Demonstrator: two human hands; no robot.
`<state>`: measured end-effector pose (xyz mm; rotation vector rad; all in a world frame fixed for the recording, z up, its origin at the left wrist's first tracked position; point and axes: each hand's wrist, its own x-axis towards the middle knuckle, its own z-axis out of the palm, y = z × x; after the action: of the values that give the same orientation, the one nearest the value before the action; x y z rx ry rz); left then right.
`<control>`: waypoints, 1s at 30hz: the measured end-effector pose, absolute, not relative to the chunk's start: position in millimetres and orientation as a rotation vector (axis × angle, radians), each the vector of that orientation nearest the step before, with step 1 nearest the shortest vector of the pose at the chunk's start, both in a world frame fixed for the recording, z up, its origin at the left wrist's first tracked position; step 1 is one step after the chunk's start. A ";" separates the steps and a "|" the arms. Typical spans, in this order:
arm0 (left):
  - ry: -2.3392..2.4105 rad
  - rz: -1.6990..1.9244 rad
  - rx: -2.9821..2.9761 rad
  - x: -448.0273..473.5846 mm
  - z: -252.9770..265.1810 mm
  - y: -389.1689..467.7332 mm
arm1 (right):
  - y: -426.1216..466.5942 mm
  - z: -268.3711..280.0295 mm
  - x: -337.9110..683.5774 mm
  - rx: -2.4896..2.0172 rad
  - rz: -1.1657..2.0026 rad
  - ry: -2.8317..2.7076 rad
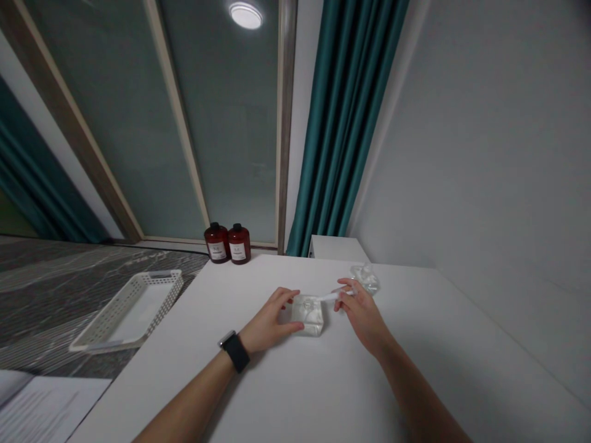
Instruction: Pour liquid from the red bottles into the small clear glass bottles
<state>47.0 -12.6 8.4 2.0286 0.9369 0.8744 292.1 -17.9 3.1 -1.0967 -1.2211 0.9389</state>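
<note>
A square clear glass dish (308,315) sits on the white table. My left hand (274,320) grips its left side, thumb on the near edge and fingers at the far edge. Between the fingertips of my right hand (357,311) is a slim white stick-like tool (329,296). Its tip points left over the dish's far right corner; what kind of tool it is cannot be made out. Just beyond my right hand lies a clear, shiny, crumpled-looking or glass item (365,277), partly hidden by the fingers.
Two dark red bottles (228,243) with black caps stand at the table's far left corner. Left of the white table (286,394), a white perforated basket (133,307) rests lower down, near printed papers (55,406). A white box-like unit (339,248) stands behind the far edge.
</note>
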 end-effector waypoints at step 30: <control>0.947 0.883 2.040 47.0 8.3 -13.2 | -0.4 -32.7 319.9 -1.437 0.317 -1.942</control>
<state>47.0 -13.2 8.3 2.0397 0.9466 0.8831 319.9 -0.4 -32.7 -1.4366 -1.9424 0.3172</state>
